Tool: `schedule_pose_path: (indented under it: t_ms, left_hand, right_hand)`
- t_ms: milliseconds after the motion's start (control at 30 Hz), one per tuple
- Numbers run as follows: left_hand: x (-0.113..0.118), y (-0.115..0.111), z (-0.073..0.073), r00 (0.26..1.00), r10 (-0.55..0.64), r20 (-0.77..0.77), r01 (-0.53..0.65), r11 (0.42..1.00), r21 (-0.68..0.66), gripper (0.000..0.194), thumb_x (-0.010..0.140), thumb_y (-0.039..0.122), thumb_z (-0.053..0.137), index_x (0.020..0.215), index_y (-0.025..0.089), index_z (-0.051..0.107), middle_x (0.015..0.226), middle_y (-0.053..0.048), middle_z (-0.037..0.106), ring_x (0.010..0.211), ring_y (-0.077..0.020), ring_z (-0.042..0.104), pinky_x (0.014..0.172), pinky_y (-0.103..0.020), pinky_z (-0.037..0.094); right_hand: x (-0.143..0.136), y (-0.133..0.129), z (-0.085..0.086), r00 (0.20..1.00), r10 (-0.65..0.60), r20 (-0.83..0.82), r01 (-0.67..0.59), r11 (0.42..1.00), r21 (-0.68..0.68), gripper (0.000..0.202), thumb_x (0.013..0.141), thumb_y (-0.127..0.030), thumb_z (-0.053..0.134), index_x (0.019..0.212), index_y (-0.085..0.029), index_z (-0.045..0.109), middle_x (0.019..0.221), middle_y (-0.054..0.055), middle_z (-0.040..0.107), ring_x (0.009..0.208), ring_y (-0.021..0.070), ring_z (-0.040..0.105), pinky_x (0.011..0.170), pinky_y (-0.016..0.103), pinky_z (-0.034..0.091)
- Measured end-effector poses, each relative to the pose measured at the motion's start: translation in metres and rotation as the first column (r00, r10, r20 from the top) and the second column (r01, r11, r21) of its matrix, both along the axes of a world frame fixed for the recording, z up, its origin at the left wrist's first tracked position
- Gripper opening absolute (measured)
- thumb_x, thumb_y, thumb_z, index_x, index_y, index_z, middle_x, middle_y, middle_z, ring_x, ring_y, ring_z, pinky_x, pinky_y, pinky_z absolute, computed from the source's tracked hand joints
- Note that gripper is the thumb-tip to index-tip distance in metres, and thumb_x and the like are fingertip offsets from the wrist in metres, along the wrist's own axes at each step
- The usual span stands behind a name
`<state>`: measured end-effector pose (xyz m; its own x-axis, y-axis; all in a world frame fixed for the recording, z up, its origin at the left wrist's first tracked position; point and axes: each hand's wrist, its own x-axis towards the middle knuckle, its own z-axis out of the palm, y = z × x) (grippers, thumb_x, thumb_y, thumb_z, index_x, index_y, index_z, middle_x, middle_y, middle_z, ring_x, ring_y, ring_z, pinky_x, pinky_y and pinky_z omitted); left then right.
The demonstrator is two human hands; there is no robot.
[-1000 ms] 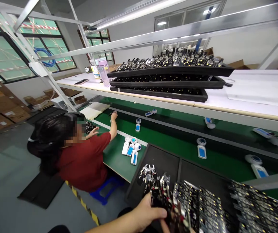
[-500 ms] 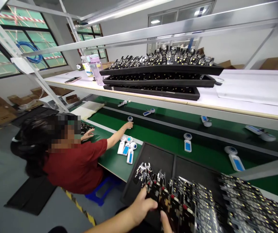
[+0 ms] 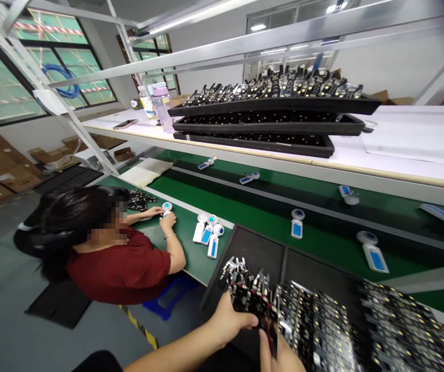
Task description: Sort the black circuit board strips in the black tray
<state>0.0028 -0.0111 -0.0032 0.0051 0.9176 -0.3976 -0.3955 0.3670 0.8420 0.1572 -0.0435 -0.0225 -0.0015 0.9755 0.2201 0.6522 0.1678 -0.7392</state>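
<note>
- Head view is showing a long green conveyor bench running from the far left toward the right, with white-and-blue handheld units lying spaced along its belt.
- Above its far edge, a white shelf is carrying three stacked black trays loaded with small boards.
- At the bench's near-left edge, a co-worker in a red shirt is sitting and holding one white unit in both hands; three more units are lying just beside that person's elbow.
- At the near edge, a black tray is holding rows of circuit boards standing on edge, their long axes leaning up and away from the wearer.
- At the tray's near-left corner, the left hand is gripping the leftmost cluster of boards, thumb lying across the near face and fingers wrapped behind, clenched.
- Right hand is sitting just right of it at the frame's bottom edge, thumb raised against the same cluster; whether it is gripping cannot be told, since most of it is cut off.
- That cluster is lying directly ahead of both hands, the left one being the nearer.
</note>
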Motion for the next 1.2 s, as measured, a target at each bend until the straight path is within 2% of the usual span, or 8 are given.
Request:
schedule_pose_path:
  t_ms: [133, 267, 400, 733, 833, 933, 1067, 1200]
  left_hand:
    - [-0.004, -0.006, -0.004, 0.974, 0.000, 0.227, 0.009, 0.999, -0.037, 0.049, 0.068, 0.026, 0.074, 0.111, 0.016, 0.056, 0.095, -0.009, 0.072, 0.082, -0.0235, 0.068, 0.063, -0.031, 0.054]
    - [-0.011, -0.012, -0.007, 0.944, -0.080, 0.319, 0.089, 0.996, -0.014, 0.050, 0.072, 0.022, 0.076, 0.116, 0.019, 0.053, 0.105, -0.011, 0.072, 0.091, -0.0250, 0.069, 0.073, -0.033, 0.055]
    - [-0.015, -0.012, -0.019, 0.966, -0.086, 0.243, 0.104, 0.993, -0.062, 0.060, 0.064, 0.013, 0.082, 0.115, 0.021, 0.052, 0.103, -0.009, 0.073, 0.092, -0.0232, 0.070, 0.077, -0.031, 0.054]
    - [-0.008, 0.031, -0.070, 0.997, -0.063, -0.051, 0.054, 0.985, -0.162, 0.079, 0.047, 0.028, 0.090, 0.115, 0.021, 0.052, 0.106, -0.009, 0.071, 0.096, -0.0263, 0.068, 0.086, -0.037, 0.053]
    - [-0.028, 0.048, -0.077, 0.976, -0.197, -0.090, 0.163, 0.942, -0.292, 0.068, 0.045, 0.042, 0.089, 0.101, 0.016, 0.060, 0.092, -0.013, 0.074, 0.087, -0.0317, 0.071, 0.080, -0.044, 0.055]
    - [-0.057, 0.048, -0.082, 0.948, -0.248, -0.201, 0.156, 0.910, -0.385, 0.068, 0.050, 0.058, 0.082, 0.098, 0.016, 0.061, 0.092, -0.016, 0.073, 0.092, -0.0369, 0.070, 0.083, -0.049, 0.053]
    - [-0.082, 0.033, -0.085, 0.901, -0.212, -0.378, 0.088, 0.943, -0.320, 0.093, 0.041, 0.055, 0.085, 0.118, 0.015, 0.051, 0.132, -0.024, 0.056, 0.129, -0.0372, 0.047, 0.104, -0.043, 0.040]
    - [-0.071, 0.021, -0.078, 0.874, -0.241, -0.422, 0.158, 0.962, -0.223, 0.100, 0.045, 0.060, 0.081, 0.124, 0.009, 0.048, 0.138, -0.030, 0.047, 0.128, -0.0392, 0.047, 0.104, -0.043, 0.040]
  right_hand:
    - [-0.005, 0.002, 0.026, 0.958, 0.120, -0.262, -0.178, 0.962, -0.209, 0.046, 0.088, -0.057, 0.047, 0.085, -0.018, 0.072, 0.090, 0.014, 0.074, 0.089, 0.0276, 0.070, 0.084, 0.035, 0.054]
    - [-0.007, 0.006, 0.035, 0.970, 0.172, -0.171, -0.212, 0.945, -0.249, 0.050, 0.090, -0.057, 0.043, 0.067, -0.019, 0.066, 0.070, 0.010, 0.071, 0.069, 0.0233, 0.067, 0.065, 0.029, 0.051]
    - [-0.008, 0.012, 0.026, 0.959, 0.255, 0.123, -0.215, 0.939, -0.269, 0.062, 0.100, -0.043, 0.018, 0.065, -0.018, 0.063, 0.065, 0.007, 0.068, 0.059, 0.0167, 0.062, 0.058, 0.025, 0.041]
    - [-0.024, 0.049, -0.014, 0.929, 0.207, 0.307, -0.050, 0.892, -0.450, 0.060, 0.098, -0.044, 0.023, 0.077, -0.016, 0.072, 0.079, 0.014, 0.073, 0.077, 0.0234, 0.070, 0.070, 0.029, 0.047]
    - [-0.001, 0.064, -0.019, 0.939, 0.159, 0.306, 0.032, 0.843, -0.537, 0.067, 0.094, -0.058, 0.025, 0.065, -0.019, 0.070, 0.069, 0.011, 0.072, 0.074, 0.0241, 0.070, 0.069, 0.030, 0.049]
    - [0.043, 0.060, -0.021, 0.908, -0.025, 0.419, 0.260, 0.817, -0.515, 0.062, 0.090, -0.061, 0.031, 0.100, -0.012, 0.069, 0.094, 0.020, 0.071, 0.091, 0.0324, 0.068, 0.079, 0.040, 0.049]
    - [0.103, 0.041, -0.033, 0.772, -0.329, 0.545, 0.604, 0.647, -0.466, 0.094, 0.081, -0.061, 0.049, 0.148, -0.004, 0.016, 0.138, 0.037, 0.038, 0.121, 0.0468, 0.049, 0.095, 0.062, 0.036]
    - [0.132, 0.030, -0.042, 0.815, -0.376, 0.441, 0.577, 0.595, -0.559, 0.110, 0.067, -0.061, 0.065, 0.149, -0.007, 0.013, 0.133, 0.033, 0.044, 0.114, 0.0440, 0.055, 0.093, 0.056, 0.041]
